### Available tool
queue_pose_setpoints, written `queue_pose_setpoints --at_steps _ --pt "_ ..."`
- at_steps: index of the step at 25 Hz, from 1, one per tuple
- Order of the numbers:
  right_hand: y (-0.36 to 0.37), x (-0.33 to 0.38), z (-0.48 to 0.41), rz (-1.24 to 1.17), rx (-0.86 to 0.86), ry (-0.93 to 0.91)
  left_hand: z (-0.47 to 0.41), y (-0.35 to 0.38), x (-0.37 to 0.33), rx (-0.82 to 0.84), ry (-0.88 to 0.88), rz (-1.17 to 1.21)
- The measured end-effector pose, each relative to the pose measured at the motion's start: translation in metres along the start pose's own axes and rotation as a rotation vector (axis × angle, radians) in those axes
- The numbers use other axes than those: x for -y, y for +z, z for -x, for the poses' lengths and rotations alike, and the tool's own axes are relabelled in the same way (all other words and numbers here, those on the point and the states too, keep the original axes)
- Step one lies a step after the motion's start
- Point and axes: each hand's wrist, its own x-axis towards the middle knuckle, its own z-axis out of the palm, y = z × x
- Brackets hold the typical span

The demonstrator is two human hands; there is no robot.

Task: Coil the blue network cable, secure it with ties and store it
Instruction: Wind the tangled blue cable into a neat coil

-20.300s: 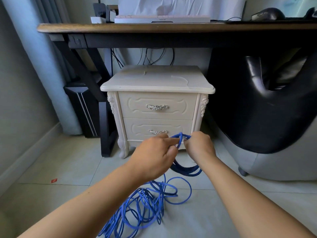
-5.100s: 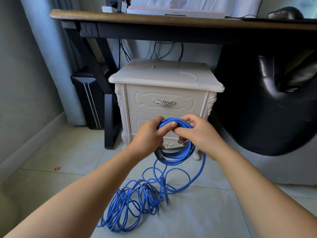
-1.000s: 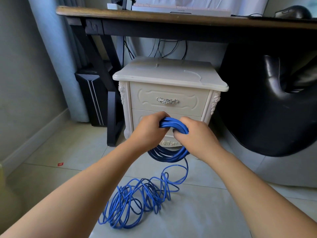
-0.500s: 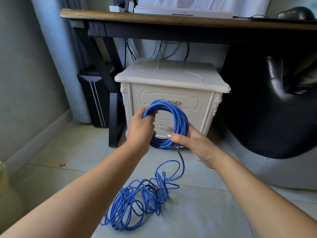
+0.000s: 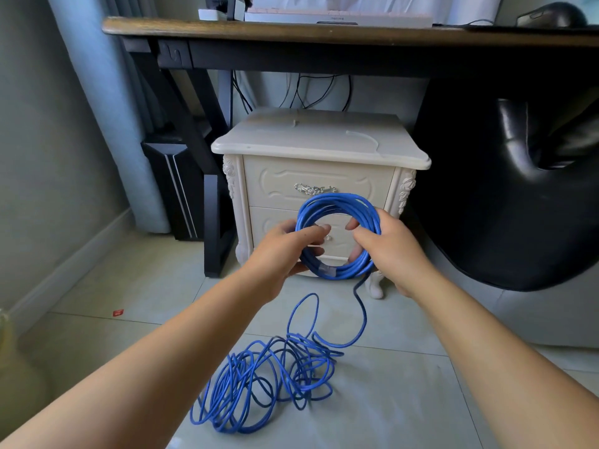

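Note:
A round coil of the blue network cable (image 5: 337, 202) stands upright in the air before a white nightstand (image 5: 317, 147). My left hand (image 5: 285, 251) grips the coil's left side, fingers curled through the ring. My right hand (image 5: 385, 241) grips its right side the same way. A clear plug shows at the coil's bottom. From the lower right of the coil one strand drops to a loose tangle of the same cable (image 5: 269, 374) on the tiled floor. Thin pale ties (image 5: 363, 137) lie on the nightstand's top.
The nightstand has two drawers with silver handles (image 5: 314, 188). A dark wooden desk (image 5: 291, 27) spans above it, with a black leg frame (image 5: 207, 176) at left. A black chair (image 5: 518, 189) fills the right. Curtain and grey wall at left.
Over the last second the coil went from bunched between both fists to held up as an open ring, and my right hand has shifted from its lower right up to its right side.

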Motion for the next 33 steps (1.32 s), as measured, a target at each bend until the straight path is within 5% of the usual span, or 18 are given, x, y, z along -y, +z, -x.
queue_pose_setpoints --at_steps 6,10,14,20,24,29,33 --pt "0.001 0.001 0.006 0.448 0.180 -0.186 0.004 0.001 -0.001 -0.036 0.446 -0.744" --pt "0.006 0.004 0.008 0.602 0.164 -0.235 0.000 0.003 0.003 0.006 0.511 -0.975" --pt "0.002 -0.004 0.003 0.336 0.133 -0.095 -0.005 0.001 0.006 -0.011 0.500 -0.858" --pt "0.003 -0.014 0.007 0.075 0.505 0.069 -0.013 -0.007 0.008 -0.205 0.469 -0.609" --pt "0.015 -0.013 0.002 -0.111 0.331 0.051 -0.017 -0.005 0.010 -0.310 0.316 -0.271" --pt "0.019 -0.009 0.000 -0.217 0.408 0.055 -0.017 0.000 0.008 -0.385 0.150 0.006" --pt "0.029 -0.021 -0.008 -0.217 0.139 0.042 -0.014 0.011 0.014 -0.339 0.074 0.038"
